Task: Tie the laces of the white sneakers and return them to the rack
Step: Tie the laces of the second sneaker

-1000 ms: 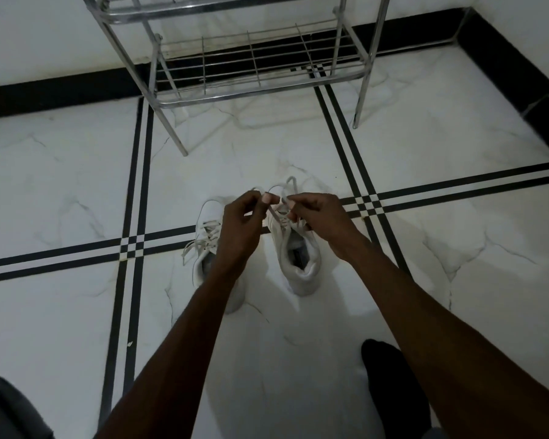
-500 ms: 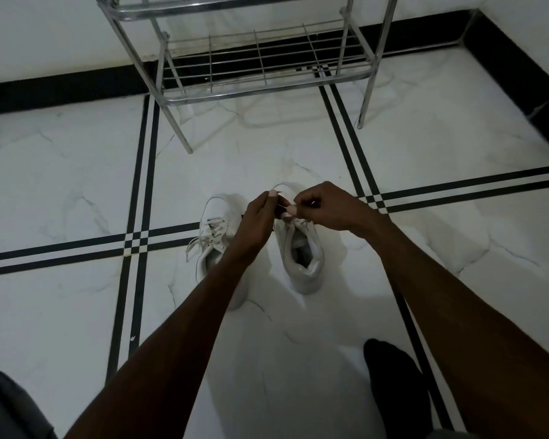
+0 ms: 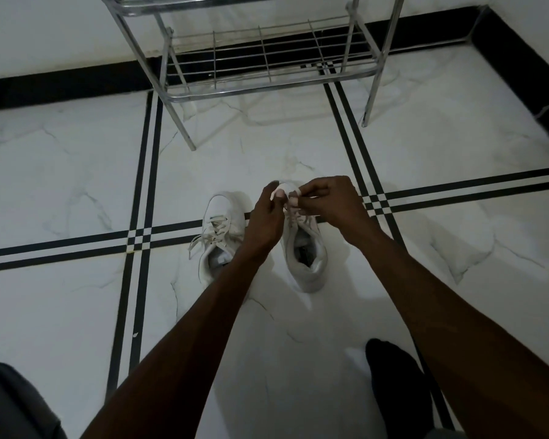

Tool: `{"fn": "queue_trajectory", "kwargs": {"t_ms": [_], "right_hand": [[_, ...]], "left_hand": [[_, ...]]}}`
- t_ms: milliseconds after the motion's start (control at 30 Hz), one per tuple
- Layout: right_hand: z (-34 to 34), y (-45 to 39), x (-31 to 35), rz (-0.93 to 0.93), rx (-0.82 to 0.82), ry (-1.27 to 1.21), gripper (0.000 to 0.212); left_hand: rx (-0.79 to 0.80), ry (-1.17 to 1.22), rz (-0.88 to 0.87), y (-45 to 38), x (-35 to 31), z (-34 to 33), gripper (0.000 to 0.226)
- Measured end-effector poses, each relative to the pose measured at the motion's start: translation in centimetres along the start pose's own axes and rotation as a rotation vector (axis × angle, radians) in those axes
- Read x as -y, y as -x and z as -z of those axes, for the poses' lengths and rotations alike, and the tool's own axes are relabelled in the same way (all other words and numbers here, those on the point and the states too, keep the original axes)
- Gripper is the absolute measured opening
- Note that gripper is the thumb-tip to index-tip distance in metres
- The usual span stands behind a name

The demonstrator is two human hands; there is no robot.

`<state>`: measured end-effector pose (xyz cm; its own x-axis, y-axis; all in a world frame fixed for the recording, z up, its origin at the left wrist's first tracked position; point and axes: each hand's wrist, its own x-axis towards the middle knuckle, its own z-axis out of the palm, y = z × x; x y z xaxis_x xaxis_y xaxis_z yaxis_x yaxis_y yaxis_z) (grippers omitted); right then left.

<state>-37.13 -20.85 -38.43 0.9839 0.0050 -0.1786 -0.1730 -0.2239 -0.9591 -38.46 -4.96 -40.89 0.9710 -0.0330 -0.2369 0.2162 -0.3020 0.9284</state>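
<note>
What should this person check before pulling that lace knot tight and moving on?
1. Both hands on the lace: left hand and right hand pinch the lace of the right sneaker. Ok.
2. Knot finished: hidden by the fingers. Cannot tell.
3. Left sneaker tied: its laces trail loose. Not ok.
4. Rack bottom shelf free: no shoes on it. Ok.
5. Sneakers upright on the floor: ok.
</note>
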Motion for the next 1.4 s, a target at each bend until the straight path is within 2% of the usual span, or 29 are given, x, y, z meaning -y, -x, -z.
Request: {"fn": "queue_trajectory", "kwargs": {"t_ms": [67, 167, 267, 333, 433, 533, 600, 667, 700, 767, 900, 1033, 1133, 1233, 1300, 1400], "right_hand": [[0.0, 0.3, -0.1, -0.077, 0.009, -0.161, 0.026], [0.1, 0.5, 0.3, -0.130, 0.025, -0.275, 0.026], [0.0, 0.7, 0.6, -0.126, 0.037, -0.250, 0.025], [-0.1, 0.8, 0.7, -0.124, 0.031, -0.217, 0.025], [0.0, 0.7, 0.8, -0.120, 0.035, -0.189, 0.024], [0.1, 0.6, 0.7, -0.103, 0.019, -0.182, 0.023], [0.0, 0.7, 0.8, -0.112, 0.024, -0.177, 0.024], [-0.4, 0.9, 1.1, -0.118, 0.039, -0.140, 0.025], [-0.5, 0.9, 1.1, -0.121, 0.037, -0.121, 0.025], [-0.8, 0.8, 1.2, -0.115, 0.024, -0.090, 0.027], [-0.9, 0.8, 0.8, -0.098, 0.016, -0.056, 0.025], [-0.7, 0.9, 0.5, -0.130, 0.009, -0.093, 0.026], [-0.7, 0.9, 0.5, -0.131, 0.013, -0.114, 0.024], [-0.7, 0.9, 0.3, -0.146, 0.019, -0.141, 0.020], [-0.6, 0.8, 0.1, -0.158, 0.035, -0.167, 0.022], [-0.5, 0.6, 0.1, -0.174, 0.044, -0.201, 0.026]], "left_hand": [[-0.036, -0.159, -0.058, -1.0, 1.4, 0.3, 0.033], [-0.123, -0.362, -0.103, -0.8, 1.0, 0.7, 0.027], [-0.264, -0.642, -0.164, 0.1, -0.2, 0.8, 0.024], [-0.282, -0.720, -0.218, 0.6, -0.8, 1.1, 0.021], [-0.278, -0.703, -0.234, 0.7, -1.0, 1.5, 0.016], [-0.239, -0.646, -0.325, 0.5, -1.2, 2.0, 0.016], [-0.089, -0.392, -0.268, 0.9, -1.4, 2.5, 0.027], [0.039, -0.029, -0.052, 1.4, -1.8, 3.0, 0.037], [0.067, 0.091, 0.010, 1.5, -1.8, 3.2, 0.040], [0.040, 0.175, 0.017, 1.6, -1.1, 3.4, 0.042], [-0.034, -0.014, -0.138, 1.5, -0.5, 3.5, 0.037], [-0.103, -0.089, -0.233, 1.2, -1.5, 4.0, 0.033], [-0.120, -0.135, -0.167, 0.8, -1.1, 5.0, 0.045], [-0.182, 0.038, -0.062, 0.3, -0.2, 6.4, 0.060], [-0.243, 0.068, -0.042, 0.3, 0.3, 7.0, 0.059], [-0.327, -0.159, -0.052, 0.5, 1.1, 7.8, 0.052]]}}
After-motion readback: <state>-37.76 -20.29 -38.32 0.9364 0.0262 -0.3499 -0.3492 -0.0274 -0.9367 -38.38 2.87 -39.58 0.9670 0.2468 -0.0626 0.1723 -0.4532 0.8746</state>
